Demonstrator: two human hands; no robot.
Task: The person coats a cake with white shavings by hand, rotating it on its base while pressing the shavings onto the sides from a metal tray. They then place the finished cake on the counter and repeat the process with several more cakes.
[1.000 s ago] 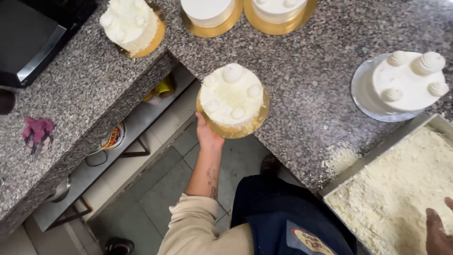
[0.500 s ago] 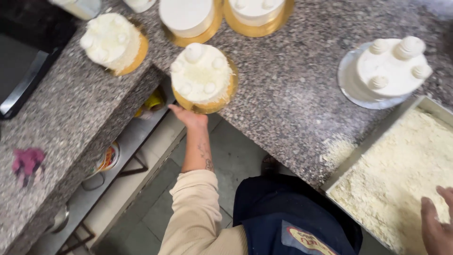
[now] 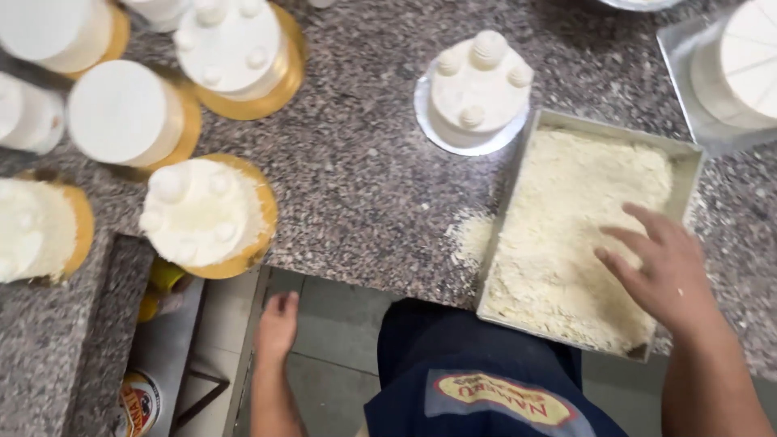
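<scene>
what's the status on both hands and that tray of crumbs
Left hand empty, open, below the counter edge, near the cake on a gold board. Right hand open, fingers spread over the tray of white crumbs. Nothing in the way.

Bare granite counter lies open ahead of me. Gold-board cakes crowd the left, the crumb tray walls the right, and the silver-board cake blocks beyond.
</scene>
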